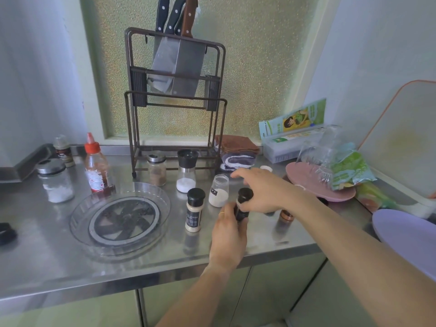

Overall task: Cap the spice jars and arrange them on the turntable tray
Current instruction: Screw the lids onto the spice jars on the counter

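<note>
The left hand (227,234) grips a dark spice jar (241,208) upright above the desk (47,260), bracing it while the right hand (264,192) pinches its black cap, likely twisting; the turntable tray (77,215) sits empty, leftward

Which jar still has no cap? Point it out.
The clear jar of white powder, just behind the hands: its mouth is open, while the other jars wear black or metal tops.

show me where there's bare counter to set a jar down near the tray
Bare steel runs along the counter's front edge, below the turntable tray, and between the tray and the tan spice jar. It is crowded behind: open jar, grinder, both hands on the dark jar.
</note>
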`<state>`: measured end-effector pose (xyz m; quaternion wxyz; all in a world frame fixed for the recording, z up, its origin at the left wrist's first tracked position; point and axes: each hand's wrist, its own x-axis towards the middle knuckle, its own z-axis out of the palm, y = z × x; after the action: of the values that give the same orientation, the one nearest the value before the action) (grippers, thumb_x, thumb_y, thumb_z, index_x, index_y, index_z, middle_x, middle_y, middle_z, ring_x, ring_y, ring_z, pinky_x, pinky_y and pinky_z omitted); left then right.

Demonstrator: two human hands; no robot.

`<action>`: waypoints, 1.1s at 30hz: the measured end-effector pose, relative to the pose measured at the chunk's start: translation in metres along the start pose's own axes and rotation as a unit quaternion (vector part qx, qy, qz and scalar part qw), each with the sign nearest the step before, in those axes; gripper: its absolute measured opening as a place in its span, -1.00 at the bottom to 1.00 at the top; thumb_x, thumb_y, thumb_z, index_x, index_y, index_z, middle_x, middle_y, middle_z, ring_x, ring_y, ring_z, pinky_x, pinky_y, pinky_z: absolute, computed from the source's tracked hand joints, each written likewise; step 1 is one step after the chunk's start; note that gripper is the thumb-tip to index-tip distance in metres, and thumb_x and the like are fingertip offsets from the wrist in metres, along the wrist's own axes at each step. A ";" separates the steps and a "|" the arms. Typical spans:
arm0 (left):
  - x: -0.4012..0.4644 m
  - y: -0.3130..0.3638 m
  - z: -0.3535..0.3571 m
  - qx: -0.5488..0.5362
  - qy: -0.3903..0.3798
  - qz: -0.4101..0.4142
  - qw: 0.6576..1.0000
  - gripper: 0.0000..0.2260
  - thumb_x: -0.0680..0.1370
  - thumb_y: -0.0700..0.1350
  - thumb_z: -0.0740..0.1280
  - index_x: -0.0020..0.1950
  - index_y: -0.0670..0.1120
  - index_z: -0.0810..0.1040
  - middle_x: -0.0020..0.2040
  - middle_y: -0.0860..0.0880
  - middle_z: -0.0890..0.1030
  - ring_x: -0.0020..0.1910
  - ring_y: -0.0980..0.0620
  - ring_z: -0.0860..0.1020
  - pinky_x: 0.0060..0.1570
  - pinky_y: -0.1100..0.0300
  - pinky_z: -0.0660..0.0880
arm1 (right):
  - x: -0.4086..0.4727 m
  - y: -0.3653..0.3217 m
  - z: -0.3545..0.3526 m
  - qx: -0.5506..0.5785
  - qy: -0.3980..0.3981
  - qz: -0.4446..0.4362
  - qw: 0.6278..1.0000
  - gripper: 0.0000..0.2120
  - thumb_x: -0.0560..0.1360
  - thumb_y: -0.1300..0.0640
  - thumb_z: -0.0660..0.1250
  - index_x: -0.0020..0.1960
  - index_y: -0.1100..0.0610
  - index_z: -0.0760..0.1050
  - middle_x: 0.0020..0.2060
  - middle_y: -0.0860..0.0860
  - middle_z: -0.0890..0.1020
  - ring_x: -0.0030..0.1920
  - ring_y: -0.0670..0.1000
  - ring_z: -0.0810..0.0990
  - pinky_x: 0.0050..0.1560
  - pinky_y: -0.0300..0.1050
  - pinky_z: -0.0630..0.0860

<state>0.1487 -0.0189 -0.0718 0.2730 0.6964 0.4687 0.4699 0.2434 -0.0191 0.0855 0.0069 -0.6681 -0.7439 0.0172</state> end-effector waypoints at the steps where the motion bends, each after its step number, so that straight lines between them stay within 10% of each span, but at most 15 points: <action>1: -0.001 0.001 0.000 0.002 -0.001 0.007 1.000 -0.81 0.59 -0.20 0.34 0.18 -0.10 0.44 0.03 -0.05 0.61 0.02 -0.10 0.55 -0.13 0.17 0.33 | 0.000 0.001 0.001 -0.005 0.006 -0.006 1.000 -0.44 0.49 -0.08 0.39 0.43 0.06 0.39 0.25 0.08 0.58 0.25 0.15 0.52 0.03 0.00 0.50; 5: -0.002 0.002 0.000 0.005 0.001 0.003 1.000 -0.78 0.60 -0.18 0.34 0.22 -0.10 0.44 0.06 -0.06 0.61 0.05 -0.11 0.54 -0.09 0.15 0.35 | 0.001 0.006 0.001 -0.046 0.061 0.037 0.996 -0.41 0.46 -0.33 0.32 0.28 0.09 0.52 0.11 0.07 0.64 0.18 0.15 0.58 -0.07 -0.01 0.47; 13: -0.003 0.006 0.002 0.025 0.017 -0.012 0.999 -0.79 0.63 -0.17 0.30 0.25 -0.13 0.43 0.10 -0.11 0.60 0.08 -0.16 0.53 -0.07 0.10 0.37 | 0.000 0.003 0.016 0.010 0.085 0.035 0.996 -0.77 0.39 -0.01 0.46 -0.17 0.18 0.64 -0.26 0.11 0.67 -0.14 0.15 0.59 -0.26 -0.02 0.52; 28: -0.027 0.018 -0.004 0.086 0.076 -0.043 0.992 -0.49 0.60 -0.12 0.39 0.50 -0.17 0.32 0.05 -0.15 0.66 0.04 -0.21 0.63 -0.14 0.08 0.38 | -0.009 -0.003 0.045 0.075 0.166 0.028 0.983 -0.51 0.52 -0.03 0.42 0.36 0.13 0.40 0.15 0.14 0.61 0.18 0.20 0.58 0.01 0.02 0.46; 33: -0.068 0.028 0.006 0.046 0.121 0.073 0.989 -0.60 0.49 -0.25 0.50 0.30 -0.14 0.52 0.20 -0.05 0.57 0.16 -0.04 0.57 -0.01 0.20 0.49 | -0.062 0.025 0.037 0.132 0.258 0.049 0.956 -0.61 0.54 0.06 0.41 0.34 0.05 0.48 0.13 0.02 0.62 0.10 0.07 0.61 0.11 -0.02 0.48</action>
<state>0.1569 -0.0922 -0.0784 0.1469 0.6784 0.4677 0.5472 0.2738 -0.0783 0.0485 0.2859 -0.6784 -0.6744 -0.0569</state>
